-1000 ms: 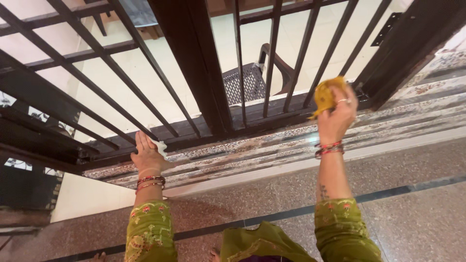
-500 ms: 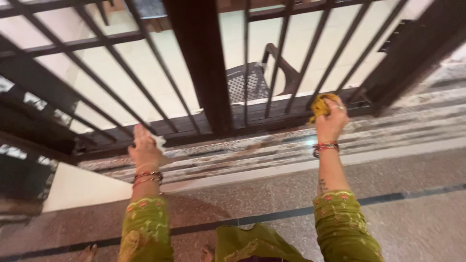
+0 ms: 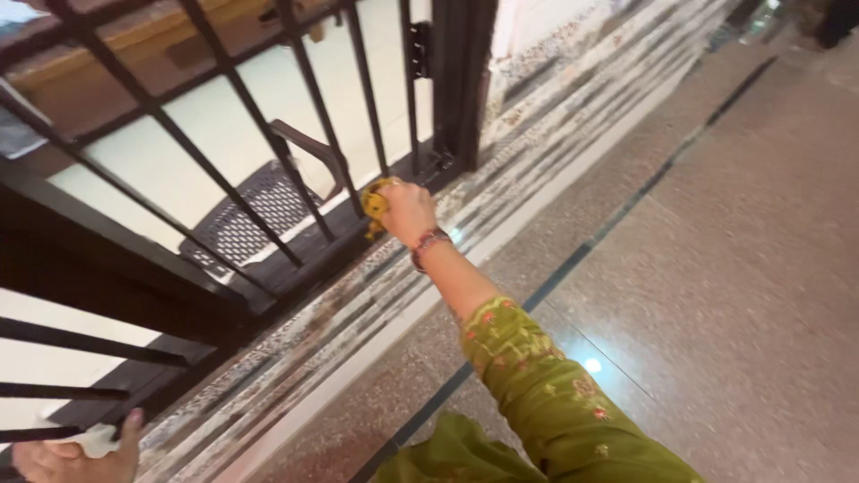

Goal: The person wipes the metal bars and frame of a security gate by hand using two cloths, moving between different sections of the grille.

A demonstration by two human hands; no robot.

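My right hand (image 3: 407, 211) is closed around a bunched yellow cloth (image 3: 375, 204) and presses it against the bottom rail of a dark metal gate (image 3: 295, 259), between two upright bars. My left hand (image 3: 76, 454) shows only partly at the bottom left corner. It rests at the gate's lower rail and holds a small white scrap (image 3: 94, 440). Both wrists wear red bangles, and the sleeve is green with embroidery.
The gate's hinge post (image 3: 461, 76) stands beside a patterned stone threshold (image 3: 537, 134). Behind the bars sits a dark plastic chair (image 3: 255, 210) on pale tiles. Speckled polished floor (image 3: 716, 268) with a dark inlay line spreads to the right.
The view has swung sharply to the right, so the gate now runs diagonally. My right hand with the yellow cloth stays on the bottom rail. My left hand has slid to the frame's corner.
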